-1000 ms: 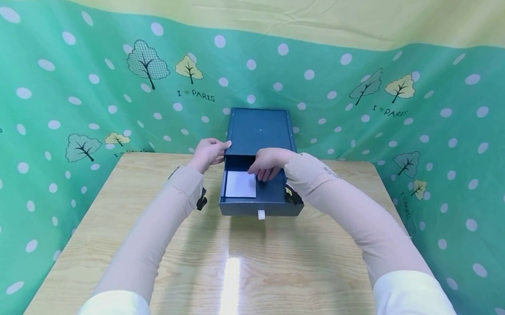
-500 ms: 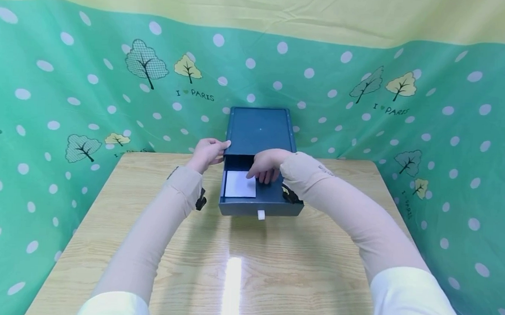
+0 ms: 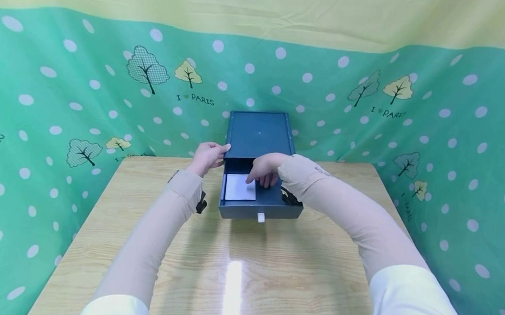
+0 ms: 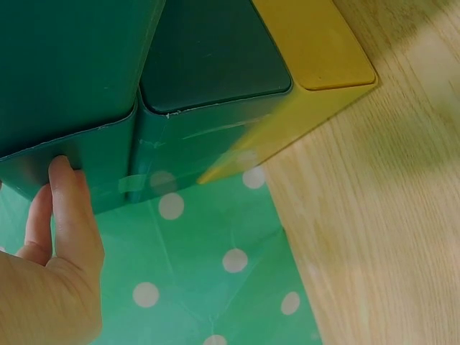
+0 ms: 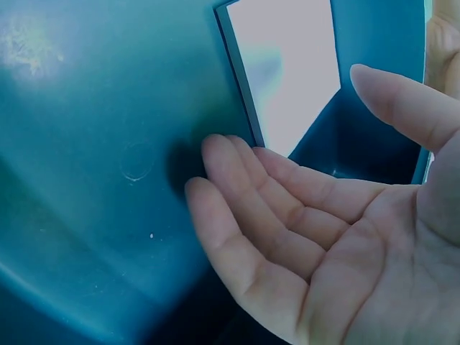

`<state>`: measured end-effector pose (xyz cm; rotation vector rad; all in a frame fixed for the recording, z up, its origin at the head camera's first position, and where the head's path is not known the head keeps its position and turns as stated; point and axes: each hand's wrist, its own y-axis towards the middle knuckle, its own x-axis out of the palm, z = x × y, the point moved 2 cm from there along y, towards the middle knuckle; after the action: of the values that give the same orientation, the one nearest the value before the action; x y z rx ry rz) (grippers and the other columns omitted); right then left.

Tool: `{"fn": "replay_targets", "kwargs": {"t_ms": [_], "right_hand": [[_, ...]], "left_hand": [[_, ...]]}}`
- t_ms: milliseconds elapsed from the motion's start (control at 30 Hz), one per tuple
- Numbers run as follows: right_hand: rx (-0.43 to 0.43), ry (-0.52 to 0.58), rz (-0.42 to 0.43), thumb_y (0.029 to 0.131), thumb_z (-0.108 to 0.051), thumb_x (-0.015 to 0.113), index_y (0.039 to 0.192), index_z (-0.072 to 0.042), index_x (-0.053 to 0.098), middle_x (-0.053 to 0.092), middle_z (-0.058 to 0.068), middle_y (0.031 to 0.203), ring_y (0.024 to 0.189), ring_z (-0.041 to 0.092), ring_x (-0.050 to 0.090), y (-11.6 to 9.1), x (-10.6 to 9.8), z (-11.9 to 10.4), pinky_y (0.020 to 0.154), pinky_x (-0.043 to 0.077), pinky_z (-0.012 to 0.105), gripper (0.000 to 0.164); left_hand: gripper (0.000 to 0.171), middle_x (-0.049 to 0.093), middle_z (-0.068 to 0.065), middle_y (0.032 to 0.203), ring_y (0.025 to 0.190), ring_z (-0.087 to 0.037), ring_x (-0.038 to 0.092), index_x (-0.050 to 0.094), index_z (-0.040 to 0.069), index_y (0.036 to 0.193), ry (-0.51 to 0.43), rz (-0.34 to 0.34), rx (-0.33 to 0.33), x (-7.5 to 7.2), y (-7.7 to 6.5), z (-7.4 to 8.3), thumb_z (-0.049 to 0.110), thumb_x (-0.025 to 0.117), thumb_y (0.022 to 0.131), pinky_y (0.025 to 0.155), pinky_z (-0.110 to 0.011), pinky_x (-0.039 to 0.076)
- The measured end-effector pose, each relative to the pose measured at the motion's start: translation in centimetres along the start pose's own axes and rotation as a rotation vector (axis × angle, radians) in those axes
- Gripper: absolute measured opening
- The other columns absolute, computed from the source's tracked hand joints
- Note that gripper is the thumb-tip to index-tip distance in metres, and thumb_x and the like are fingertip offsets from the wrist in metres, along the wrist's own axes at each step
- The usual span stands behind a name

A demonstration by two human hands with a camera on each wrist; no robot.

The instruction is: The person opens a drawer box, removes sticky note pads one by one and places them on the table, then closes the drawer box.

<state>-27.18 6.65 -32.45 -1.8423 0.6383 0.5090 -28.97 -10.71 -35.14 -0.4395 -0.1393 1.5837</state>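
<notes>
A dark blue drawer cabinet stands at the back of the table, its top drawer pulled out toward me. In the drawer's left half lies a flat square notepad-like block with a white top and a dark edge. My right hand is inside the drawer with fingers loosely bent, fingertips right at the block's edge. In the right wrist view its thumb stands apart from the block, and the palm holds nothing. My left hand touches the cabinet's left side, its fingers extended against the wall.
Below the top unit the left wrist view shows another blue drawer unit and a yellow one. A white pull tab hangs on the drawer front. Green dotted cloth rises behind the wooden table.
My right hand has shifted slightly left and toward me, its fingertips now overlapping the white block's right edge. The left hand keeps its place on the cabinet. The head view has tilted a little.
</notes>
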Motion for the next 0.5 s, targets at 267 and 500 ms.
{"fn": "replay_targets", "kwargs": {"t_ms": [267, 500], "right_hand": [[-0.004, 0.074, -0.013, 0.091, -0.038, 0.059, 0.123, -0.003, 0.053, 0.061, 0.013, 0.113, 0.101, 0.023, 0.062, -0.11, 0.05, -0.24, 0.088, 0.056, 0.036, 0.048], [0.013, 0.193, -0.043, 0.09, -0.038, 0.062, 0.124, 0.0, 0.053, 0.06, 0.015, 0.118, 0.108, 0.025, 0.061, 0.21, -0.04, 0.16, 0.093, 0.054, 0.037, 0.051]], "left_hand": [[0.035, 0.051, -0.01, 0.12, 0.113, -0.023, 0.051, 0.055, 0.001, 0.112, 0.009, 0.0, 0.009, -0.04, 0.06, -0.06, 0.028, 0.062, 0.092, 0.096, -0.033, 0.052], [0.03, 0.05, -0.011, 0.12, 0.113, -0.025, 0.051, 0.054, 0.002, 0.106, -0.005, -0.009, 0.01, 0.03, 0.03, 0.0, 0.027, 0.062, 0.093, 0.097, -0.034, 0.052]]}}
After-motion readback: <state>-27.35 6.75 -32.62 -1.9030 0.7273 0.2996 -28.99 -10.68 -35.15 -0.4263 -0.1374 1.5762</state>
